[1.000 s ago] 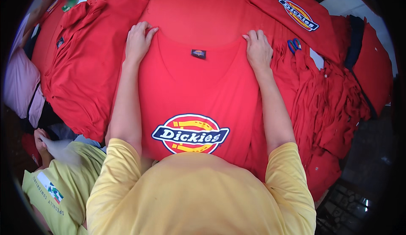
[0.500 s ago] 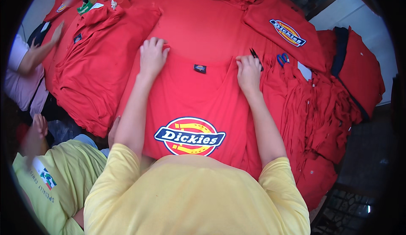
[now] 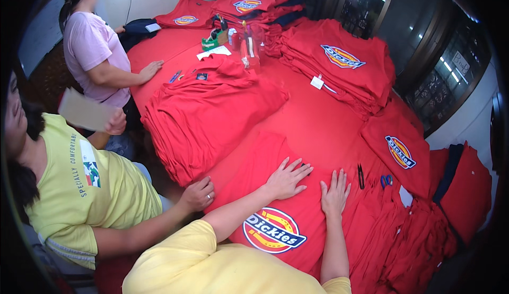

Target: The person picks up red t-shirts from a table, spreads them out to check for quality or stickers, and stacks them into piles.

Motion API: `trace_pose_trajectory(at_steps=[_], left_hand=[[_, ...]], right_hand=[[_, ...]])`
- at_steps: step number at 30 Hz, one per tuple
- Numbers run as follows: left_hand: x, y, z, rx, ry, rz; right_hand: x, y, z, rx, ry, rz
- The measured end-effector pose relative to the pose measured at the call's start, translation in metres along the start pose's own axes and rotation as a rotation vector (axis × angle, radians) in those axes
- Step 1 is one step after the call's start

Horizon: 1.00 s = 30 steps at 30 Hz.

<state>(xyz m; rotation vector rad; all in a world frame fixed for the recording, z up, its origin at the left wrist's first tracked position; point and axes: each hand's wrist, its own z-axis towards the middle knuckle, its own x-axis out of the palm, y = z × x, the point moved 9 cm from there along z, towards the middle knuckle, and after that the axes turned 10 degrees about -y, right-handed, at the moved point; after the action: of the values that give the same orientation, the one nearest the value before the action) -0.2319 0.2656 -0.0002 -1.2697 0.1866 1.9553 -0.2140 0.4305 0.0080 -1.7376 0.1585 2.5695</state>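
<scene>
A red T-shirt (image 3: 302,214) with an oval blue, yellow and white chest print lies spread in front of me. My left hand (image 3: 288,179) rests flat near its neckline, fingers spread, partly covering the neck area. Beside it, my right hand (image 3: 335,194) presses flat on the red cloth with its fingers stretched out. Neither hand grips anything. Just right of that hand lie black thread snips (image 3: 361,176) and blue-handled scissors (image 3: 386,180), both on red fabric.
Folded red shirts are stacked at left (image 3: 207,114), and another pile (image 3: 339,77) stands far right. Beyond are a green tape dispenser (image 3: 212,42) and small containers. A seated co-worker's hand (image 3: 199,194) touches the table close to my left arm; another co-worker (image 3: 98,50) stands farther back.
My hands have gone from pinching the shirt's shoulders to lying flat on it, closer together. The view has swung left and up, showing more of the co-workers and the far table.
</scene>
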Motion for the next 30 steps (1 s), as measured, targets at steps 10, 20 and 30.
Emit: trace_pose_trajectory(at_steps=[10,20,30], left_hand=[[0.001,0.008,-0.002,-0.061,0.136,0.088],[-0.042,0.011,-0.017,-0.104,-0.210,0.020],[-0.093,0.006,-0.160,-0.461,-0.091,0.185]], right_hand=[[0.003,-0.006,0.002,-0.017,0.099,-0.004],[0.001,-0.005,0.008,-0.005,-0.019,0.036],[0.019,0.207,0.091,-0.590,-0.184,0.701]])
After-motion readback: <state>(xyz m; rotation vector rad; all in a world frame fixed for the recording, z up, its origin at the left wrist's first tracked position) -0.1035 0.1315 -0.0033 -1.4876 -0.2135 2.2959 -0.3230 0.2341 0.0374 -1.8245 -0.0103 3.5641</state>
